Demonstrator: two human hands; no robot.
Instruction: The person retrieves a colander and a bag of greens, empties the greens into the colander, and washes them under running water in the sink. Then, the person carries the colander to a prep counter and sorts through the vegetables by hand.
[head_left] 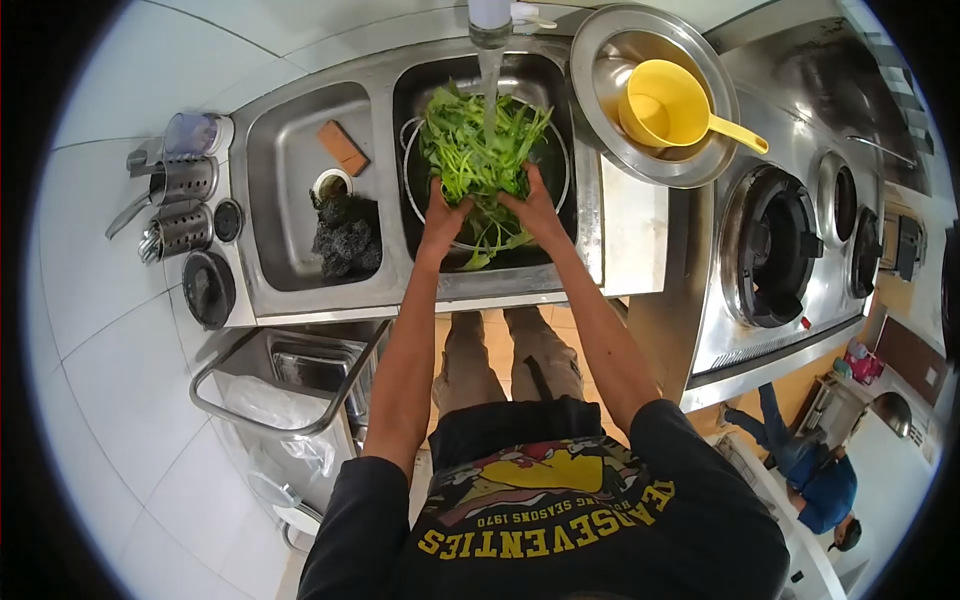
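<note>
Both my hands are in the right sink basin (500, 287), gripping a big bunch of leafy greens (480, 150) from its two sides. My left hand (441, 222) closes on the left side of the stems, and my right hand (535, 208) on the right side. Water runs from the faucet (490, 30) onto the leaves. Below the greens is a round metal-rimmed vessel (567, 180), mostly hidden by them. Some loose stems (495, 245) hang down between my hands.
In the left basin (290, 110) lie a brown brick-like block (342, 148) and dark scouring mesh (348, 240). A yellow dipper (662, 105) sits in metal bowls (590, 60) at right. Beyond is a stove burner (775, 245). Another person (820, 485) stands far right.
</note>
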